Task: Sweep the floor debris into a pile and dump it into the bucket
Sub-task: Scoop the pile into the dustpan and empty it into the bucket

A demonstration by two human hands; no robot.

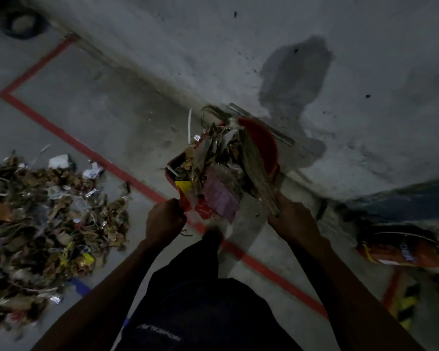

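Holding: my left hand (164,219) grips the handle of a red dustpan (200,206), heaped with debris.
Right hand (290,219): my fingers are curled round the broom (254,168), its bristles pressing the load so nothing spills.
Bucket (266,143): red, directly beyond the dustpan, its rim just under the load, ready for tipping.
Pile (43,224): most debris waits on the floor (365,72) to my left.

A red bucket (264,145) holds brown, yellow and pale pink-purple litter (213,173). The floor (137,97) is grey concrete crossed by a red line (69,140), with a dark stain (294,72). The debris pile (41,224) is mostly brown, flecked white, yellow and silver.
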